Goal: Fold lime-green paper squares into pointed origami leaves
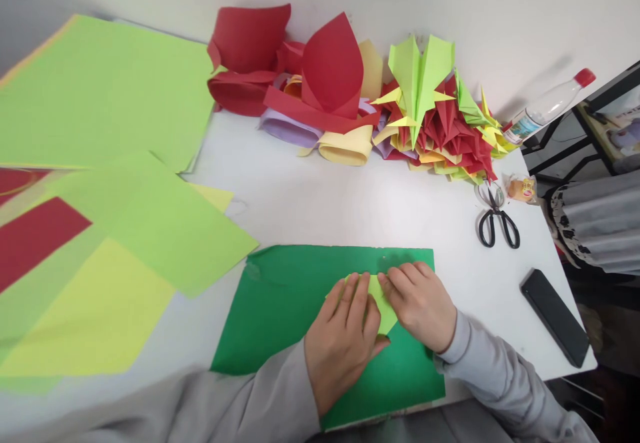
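Note:
A small folded sheet of yellow-green paper (387, 324) lies on a dark green mat (280, 309) in front of me. My left hand (345, 336) rests over its left part, fingers stretched out and lying on the paper, covering much of it. The fingers of my right hand (417, 299) are curled and pressed together at the paper's upper right edge. Fold details under both hands are hidden.
Large green sheets (110, 89) and loose coloured sheets (165, 229) lie at left. Rolled red paper (333, 69) and a pile of folded paper pieces (445, 129) line the wall. Scissors (495, 213), a plastic bottle (547, 106), a wrapped snack (521, 188) and a black case (555, 316) are at right.

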A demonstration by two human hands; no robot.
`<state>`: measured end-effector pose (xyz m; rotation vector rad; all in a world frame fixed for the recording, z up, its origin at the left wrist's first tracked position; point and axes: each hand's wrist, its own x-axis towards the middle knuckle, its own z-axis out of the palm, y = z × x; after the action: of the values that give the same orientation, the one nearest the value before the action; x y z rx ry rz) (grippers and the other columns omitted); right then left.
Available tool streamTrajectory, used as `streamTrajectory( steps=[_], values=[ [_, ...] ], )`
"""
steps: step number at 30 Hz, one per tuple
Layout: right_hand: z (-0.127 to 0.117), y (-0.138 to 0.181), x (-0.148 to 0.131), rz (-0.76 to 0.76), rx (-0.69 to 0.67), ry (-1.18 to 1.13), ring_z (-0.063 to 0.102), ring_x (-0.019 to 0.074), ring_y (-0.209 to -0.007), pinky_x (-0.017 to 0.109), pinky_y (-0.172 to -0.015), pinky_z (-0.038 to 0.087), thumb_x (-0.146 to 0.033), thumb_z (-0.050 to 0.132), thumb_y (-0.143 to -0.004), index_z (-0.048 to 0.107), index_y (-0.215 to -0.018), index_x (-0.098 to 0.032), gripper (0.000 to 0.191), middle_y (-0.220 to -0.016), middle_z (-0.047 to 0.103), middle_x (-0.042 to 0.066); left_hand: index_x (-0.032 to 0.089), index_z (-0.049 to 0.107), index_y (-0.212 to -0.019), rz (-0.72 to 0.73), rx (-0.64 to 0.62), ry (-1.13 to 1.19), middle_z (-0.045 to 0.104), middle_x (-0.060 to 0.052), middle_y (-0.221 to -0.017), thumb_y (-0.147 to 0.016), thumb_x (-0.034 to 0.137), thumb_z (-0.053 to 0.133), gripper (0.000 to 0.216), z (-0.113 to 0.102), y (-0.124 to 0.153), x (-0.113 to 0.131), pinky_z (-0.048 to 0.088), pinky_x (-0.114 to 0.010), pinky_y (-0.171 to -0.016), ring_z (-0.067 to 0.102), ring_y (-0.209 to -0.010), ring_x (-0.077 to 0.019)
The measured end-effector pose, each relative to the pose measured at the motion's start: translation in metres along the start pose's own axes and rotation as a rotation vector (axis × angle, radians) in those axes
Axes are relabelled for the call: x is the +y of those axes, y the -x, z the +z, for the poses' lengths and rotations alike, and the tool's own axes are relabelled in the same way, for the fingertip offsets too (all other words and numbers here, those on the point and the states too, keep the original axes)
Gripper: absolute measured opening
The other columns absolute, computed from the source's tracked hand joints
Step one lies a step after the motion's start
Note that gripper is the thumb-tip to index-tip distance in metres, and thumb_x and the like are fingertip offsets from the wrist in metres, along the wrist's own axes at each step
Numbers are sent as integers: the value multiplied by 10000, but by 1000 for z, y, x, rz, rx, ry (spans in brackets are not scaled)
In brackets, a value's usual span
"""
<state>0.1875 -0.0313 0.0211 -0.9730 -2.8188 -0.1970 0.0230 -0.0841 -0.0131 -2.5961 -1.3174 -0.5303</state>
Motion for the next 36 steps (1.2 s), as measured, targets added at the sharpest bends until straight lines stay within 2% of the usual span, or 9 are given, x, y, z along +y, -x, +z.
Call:
streamTrajectory(
  steps=[5,9,15,18,25,31,36],
  values=[
    [-1,0,-7,25,-11,22,438,197,-698,372,-640,338,-118,437,-934,650,-885,-112,219,-789,581,71,8,627,-1131,4,-47,-16,651,-228,-1131,-943,479,385,562,-3,-2,-3,393,-463,-964,595,-1079,-345],
    [1,-1,-11,56,-36,16,438,202,-713,383,-667,344,-113,466,-916,645,-903,-106,180,-800,572,68,6,629,-1130,40,-45,57,665,-195,-1073,-950,495,334,599,-7,-9,-12,375,-445,-951,592,-1022,-315],
    [2,-1,-7,75,-13,-6,429,192,-702,376,-651,325,-129,472,-929,636,-852,-132,181,-770,555,54,29,625,-1137,-15,2,147,670,-164,-1055,-966,502,179,672,0,-8,-16,298,-469,-1035,574,-1020,-286],
    [1,0,-6,81,-8,-4,432,196,-713,375,-645,321,-145,465,-938,637,-887,-131,179,-777,559,58,33,611,-1163,-23,-13,147,666,-163,-1080,-962,509,221,648,1,-5,-14,275,-470,-1056,569,-1040,-282],
    [3,-4,-10,94,-26,-17,414,194,-696,376,-658,302,-123,516,-898,613,-748,-151,181,-758,542,52,49,625,-1115,-31,-32,153,663,-142,-1005,-888,417,419,479,-5,-14,-15,326,-451,-1037,582,-976,-270],
    [2,2,4,177,25,-28,428,184,-715,363,-690,310,-160,530,-900,660,-809,-168,158,-713,529,34,0,629,-1107,-3,-22,135,670,-161,-1004,-864,376,437,487,-5,-16,-15,329,-459,-1037,579,-978,-281],
    [1,12,15,159,36,-62,455,184,-745,361,-710,330,-156,514,-898,689,-846,-174,183,-721,553,39,7,618,-1130,-4,-36,142,670,-164,-1012,-857,357,464,469,-5,-12,-16,331,-462,-1046,587,-989,-289]
  ],
)
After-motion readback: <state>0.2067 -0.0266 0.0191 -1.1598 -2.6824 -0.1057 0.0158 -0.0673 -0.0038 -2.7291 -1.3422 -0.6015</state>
